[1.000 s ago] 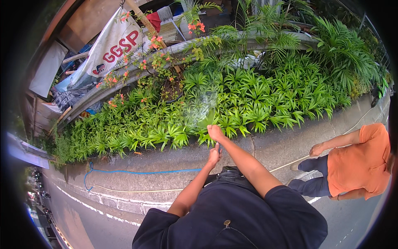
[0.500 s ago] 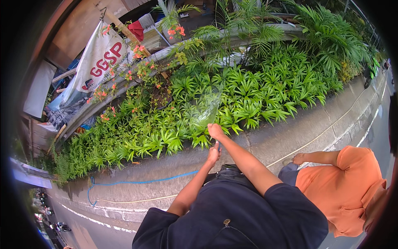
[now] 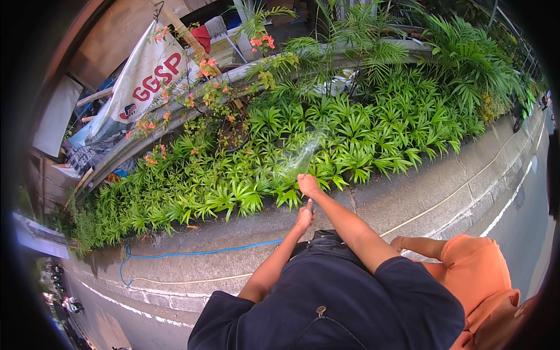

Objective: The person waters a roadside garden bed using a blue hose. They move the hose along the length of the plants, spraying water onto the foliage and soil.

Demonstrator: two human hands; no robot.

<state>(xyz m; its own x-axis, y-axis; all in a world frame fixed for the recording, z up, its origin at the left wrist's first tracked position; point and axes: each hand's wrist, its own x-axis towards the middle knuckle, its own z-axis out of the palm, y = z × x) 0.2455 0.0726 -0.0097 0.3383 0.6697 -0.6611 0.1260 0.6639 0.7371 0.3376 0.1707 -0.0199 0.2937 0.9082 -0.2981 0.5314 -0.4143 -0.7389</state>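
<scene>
Both my hands are closed round a hose, which is mostly hidden by my fingers. My right hand [image 3: 308,185] is at the front end, where a fan of water [image 3: 300,156] sprays out over the plants. Just behind and below it, my left hand [image 3: 305,216] grips the hose, its thumb side up. A blue hose [image 3: 204,252] runs along the pavement from the left toward my body. In front of me, low green leafy plants [image 3: 361,140] fill the bed, and the spray falls among their leaves.
A person in an orange shirt [image 3: 475,280] stands close on my right. A curved metal rail [image 3: 239,74] crosses behind the plants, with a white banner [image 3: 146,81] at left. Orange-flowered branches [image 3: 207,67] hang over it. A pale hose [image 3: 431,209] lies along the pavement [image 3: 402,192], beside the road.
The water fan has become narrower and lower. My hands have shifted slightly to the right in the picture. The person in orange has moved lower and nearer to my right side.
</scene>
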